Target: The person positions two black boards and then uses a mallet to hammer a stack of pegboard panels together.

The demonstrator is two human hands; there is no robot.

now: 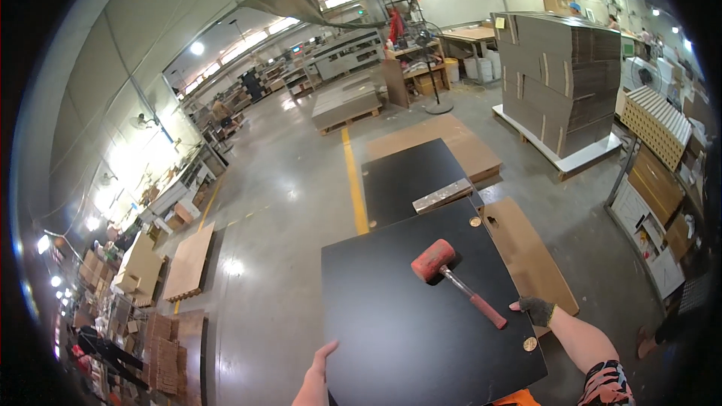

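Note:
A black panel [421, 316] with round gold-coloured discs near its right edge lies flat in front of me. My left hand [322, 361] grips its left edge, most of the fingers hidden below the edge. On the opposite side my right hand [534, 310], in a dark fingerless glove, holds the right edge with the thumb uppermost and the other fingers out of sight. A mallet [434, 261] with a worn red head and red grip rests on the panel, its handle pointing toward my right hand but apart from it.
Beyond lies another black panel [410, 180] bearing a pale worn strip [442, 195]. Brown boards [530, 252] lie beneath and to the right. A tall cardboard stack [560, 83] stands on a pallet at far right. A yellow line [353, 180] crosses the floor; a board stack [188, 263] sits left.

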